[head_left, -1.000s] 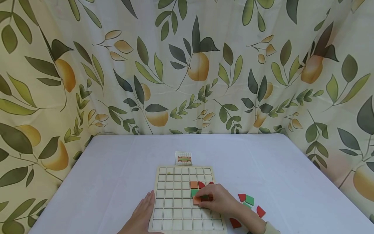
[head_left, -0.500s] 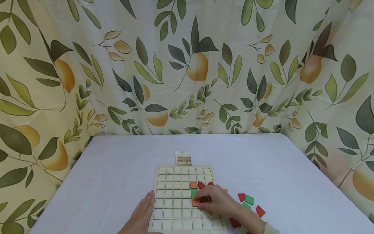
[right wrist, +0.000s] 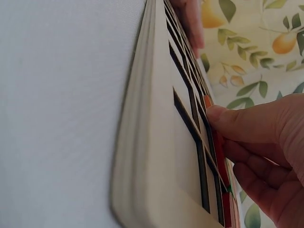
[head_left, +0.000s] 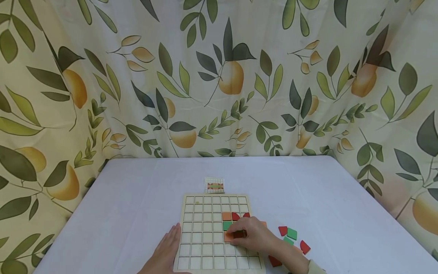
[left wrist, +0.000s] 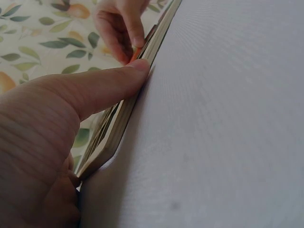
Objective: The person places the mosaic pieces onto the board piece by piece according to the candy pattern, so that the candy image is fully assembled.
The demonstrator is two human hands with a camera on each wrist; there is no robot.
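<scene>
A pale wooden grid board [head_left: 203, 239] lies on the white-covered table. My left hand [head_left: 166, 246] rests along its left side with straight fingers, its thumb [left wrist: 111, 85] across the near edge in the left wrist view. My right hand [head_left: 251, 234] pinches an orange square tile [head_left: 227, 238] in a cell right of the board's middle. In the right wrist view the thumb sits right at that orange tile [right wrist: 207, 101]. Above it in the same column are a green tile [head_left: 227, 226] and another orange tile [head_left: 226, 216]. Red tiles [head_left: 235, 216] stand beside them; the right hand hides part of this area.
A small pattern card [head_left: 215, 185] stands behind the board. Loose pieces lie to the right: a red one [head_left: 282, 230], a green square [head_left: 292, 233], another red piece [head_left: 305, 247] and several more, partly behind the right forearm. A leaf-and-fruit curtain [head_left: 219, 114] hangs around the table.
The orange tile under my right fingertips has shifted slightly left and down and now lies more squarely in its cell. My left hand has stayed in place.
</scene>
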